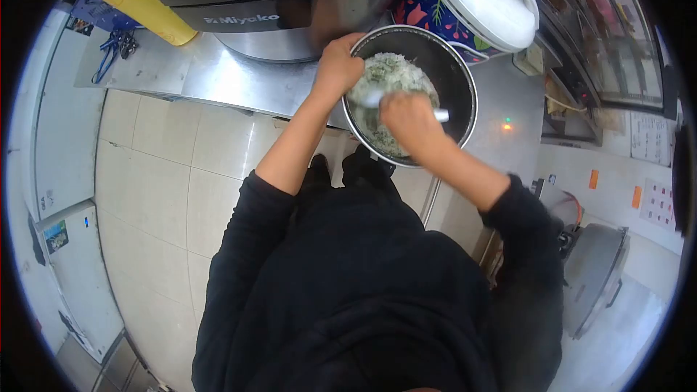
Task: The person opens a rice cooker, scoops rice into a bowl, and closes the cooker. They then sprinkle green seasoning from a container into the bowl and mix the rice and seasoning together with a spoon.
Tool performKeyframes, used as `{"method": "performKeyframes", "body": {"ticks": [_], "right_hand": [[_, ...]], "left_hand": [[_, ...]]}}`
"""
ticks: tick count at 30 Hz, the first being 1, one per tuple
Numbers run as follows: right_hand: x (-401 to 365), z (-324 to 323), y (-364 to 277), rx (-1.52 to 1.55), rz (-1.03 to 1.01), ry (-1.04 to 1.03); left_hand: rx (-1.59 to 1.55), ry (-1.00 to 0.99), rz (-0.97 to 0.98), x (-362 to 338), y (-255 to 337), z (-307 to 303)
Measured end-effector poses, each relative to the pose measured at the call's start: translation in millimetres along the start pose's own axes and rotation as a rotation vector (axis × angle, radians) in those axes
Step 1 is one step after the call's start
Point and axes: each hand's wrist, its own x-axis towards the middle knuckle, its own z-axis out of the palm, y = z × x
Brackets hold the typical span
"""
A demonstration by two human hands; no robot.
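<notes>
A round metal pot (465,94) sits at the counter's front edge, partly filled with white rice (396,72) flecked with green. My left hand (340,67) is closed on the pot's rim at its left side. Over the rice, my right hand (408,120) is wrapped round a white rice paddle (441,115). The handle end sticks out to the right of my fist, and its blurred blade is over the left part of the rice.
Behind the pot stand a large black and silver Miyako appliance (239,22) and a floral-patterned container with a white lid (483,0). A yellow cup (145,0) and blue-handled scissors (109,54) are on the steel counter (218,76). A glass-fronted cabinet (617,36) stands right.
</notes>
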Motion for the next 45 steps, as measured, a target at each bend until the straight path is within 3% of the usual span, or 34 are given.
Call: {"method": "performKeyframes", "body": {"ticks": [2,4,6,9,12,14,15,17,19,20,23,25,27,31,34,38,42,45], "right_hand": [[-31,-9,-4,0.173,-0.123,-0.060],[-48,-27,26,0.285,-0.107,-0.097],[-50,-65,62,0.217,0.020,-0.229],[-59,-65,50,0.220,-0.077,-0.369],[-32,-14,20,0.295,-0.065,-0.184],[-4,1,18,0.290,0.111,-0.047],[2,2,27,0.246,0.099,-0.089],[10,-11,54,0.151,0.071,-0.173],[9,-49,73,0.141,0.197,-0.178],[12,-52,76,0.160,0.218,-0.056],[22,-3,30,0.035,0.065,-0.022],[2,-3,-4,0.056,-0.054,-0.023],[-23,-14,-4,0.182,-0.119,-0.105],[-49,-64,60,0.278,0.079,-0.128],[-66,-61,63,0.161,0.001,-0.453],[-50,4,58,0.190,0.085,-0.242],[-10,16,54,0.216,0.132,0.036],[2,-10,68,0.146,0.111,0.029]], "left_hand": [[0.077,-0.005,0.024,-2,6,-3],[0.076,-0.011,-0.003,-3,8,-1],[0.047,-0.020,-0.005,1,9,2],[-0.007,-0.050,-0.008,-2,5,1],[-0.012,-0.073,-0.001,1,8,1],[-0.010,-0.067,-0.011,3,0,2],[0.015,-0.050,-0.001,1,2,2],[0.058,-0.008,0.023,-1,6,2],[0.015,-0.019,0.010,0,7,1],[-0.006,-0.029,0.002,-1,7,1],[0.023,-0.018,-0.019,0,7,1],[0.066,0.000,-0.005,2,4,1],[0.068,0.011,-0.011,-3,3,-1],[0.013,-0.018,-0.008,-1,10,-1],[0.045,-0.026,-0.024,-1,9,-2],[0.067,-0.052,-0.009,3,7,1],[0.061,-0.053,0.008,3,9,2],[0.082,-0.032,0.018,5,7,0]]}}
